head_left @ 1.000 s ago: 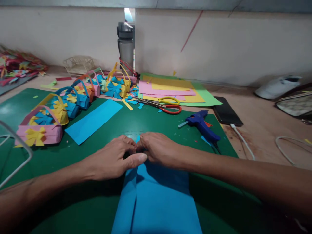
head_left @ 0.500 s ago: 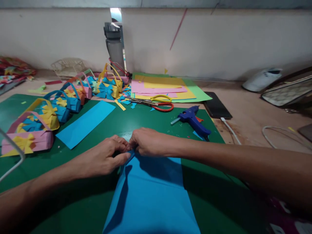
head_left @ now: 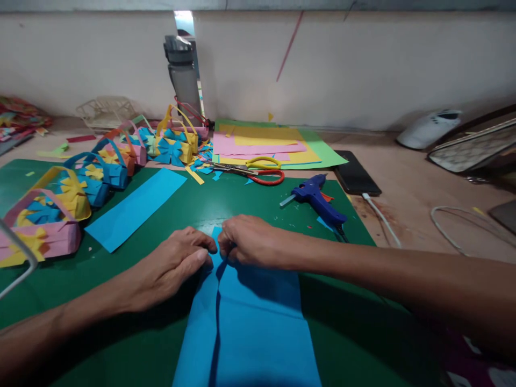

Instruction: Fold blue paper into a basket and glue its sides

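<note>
A large blue paper sheet (head_left: 266,322) lies before me with a lengthwise fold along its left side and a crease across it. My right hand (head_left: 252,242) is closed at the sheet's far end, its fingertips pinching the paper at the fold. At the far left edge, my left hand (head_left: 179,263) has its fingers curled and its thumb bent against them, with the paper edge at the fingertips. Their exact grip is partly hidden. A separate blue paper strip (head_left: 137,209) lies beyond my left hand.
Several small paper baskets (head_left: 94,180) line the left side of the green mat (head_left: 226,201). Scissors (head_left: 266,176), coloured sheets (head_left: 326,153), a blue glue gun (head_left: 318,199) and a phone (head_left: 357,172) with a white cable lie farther back. A grey bottle (head_left: 183,80) stands by the wall.
The folded left edge has shifted right, and the flap shows wider along the sheet. My left hand has drawn slightly apart from my right, which still pinches the paper.
</note>
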The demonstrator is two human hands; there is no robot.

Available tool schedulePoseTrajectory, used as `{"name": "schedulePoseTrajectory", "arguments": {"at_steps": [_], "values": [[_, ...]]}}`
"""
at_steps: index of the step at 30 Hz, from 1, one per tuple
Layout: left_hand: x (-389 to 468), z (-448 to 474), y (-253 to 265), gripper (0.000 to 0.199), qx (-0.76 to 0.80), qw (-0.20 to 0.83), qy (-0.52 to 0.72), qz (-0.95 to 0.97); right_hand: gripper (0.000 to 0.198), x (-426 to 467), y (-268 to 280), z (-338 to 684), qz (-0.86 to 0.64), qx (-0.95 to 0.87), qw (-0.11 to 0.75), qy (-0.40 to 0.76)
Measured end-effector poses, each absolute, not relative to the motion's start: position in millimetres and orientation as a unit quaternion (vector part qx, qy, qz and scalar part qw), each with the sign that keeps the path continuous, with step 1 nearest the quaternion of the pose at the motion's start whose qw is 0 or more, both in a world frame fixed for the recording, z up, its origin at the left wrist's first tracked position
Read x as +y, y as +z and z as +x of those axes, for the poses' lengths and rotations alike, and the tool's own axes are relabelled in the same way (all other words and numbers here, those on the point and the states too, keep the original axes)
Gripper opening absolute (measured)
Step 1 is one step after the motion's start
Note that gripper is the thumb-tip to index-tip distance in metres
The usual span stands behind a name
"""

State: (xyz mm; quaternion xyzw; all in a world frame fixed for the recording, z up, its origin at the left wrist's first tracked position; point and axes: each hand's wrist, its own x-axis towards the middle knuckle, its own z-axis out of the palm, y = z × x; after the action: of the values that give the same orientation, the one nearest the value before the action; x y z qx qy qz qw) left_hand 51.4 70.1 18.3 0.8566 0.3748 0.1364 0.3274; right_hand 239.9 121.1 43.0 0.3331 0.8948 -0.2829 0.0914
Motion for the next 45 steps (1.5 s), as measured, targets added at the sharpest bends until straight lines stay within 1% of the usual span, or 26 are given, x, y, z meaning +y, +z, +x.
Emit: {"name": "schedulePoseTrajectory", "arguments": {"at_steps": [3, 7, 12, 17, 23, 29, 45], "values": [[67, 46, 9, 0.032, 0.318, 0.278, 0.154, 0.893, 0.016, 114, 36, 247, 0.314, 0.921, 0.063, -0.222], [63, 39, 0, 0.028, 0.274, 0.268, 0.199, 0.902, 0.015, 112, 24, 253, 0.258, 0.950, 0.022, -0.175], [58, 33, -5, 0.022, 0.251, 0.234, 0.209, 0.916, 0.021, 112, 13, 259, 0.199, 0.958, -0.040, -0.203], [54, 29, -6, 0.024, 0.243, 0.200, 0.175, 0.933, 0.018, 107, 11, 262, 0.226, 0.941, -0.088, -0.235], [55, 29, -7, 0.021, 0.241, 0.197, 0.177, 0.934, 0.014, 103, 10, 260, 0.254, 0.930, -0.085, -0.251], [56, 29, -7, 0.019, 0.249, 0.215, 0.197, 0.924, 0.014, 100, 9, 258, 0.278, 0.921, -0.084, -0.260], [63, 25, -16, 0.016, 0.240, 0.226, 0.221, 0.918, 0.018, 101, 2, 252, 0.267, 0.927, -0.101, -0.245]]}}
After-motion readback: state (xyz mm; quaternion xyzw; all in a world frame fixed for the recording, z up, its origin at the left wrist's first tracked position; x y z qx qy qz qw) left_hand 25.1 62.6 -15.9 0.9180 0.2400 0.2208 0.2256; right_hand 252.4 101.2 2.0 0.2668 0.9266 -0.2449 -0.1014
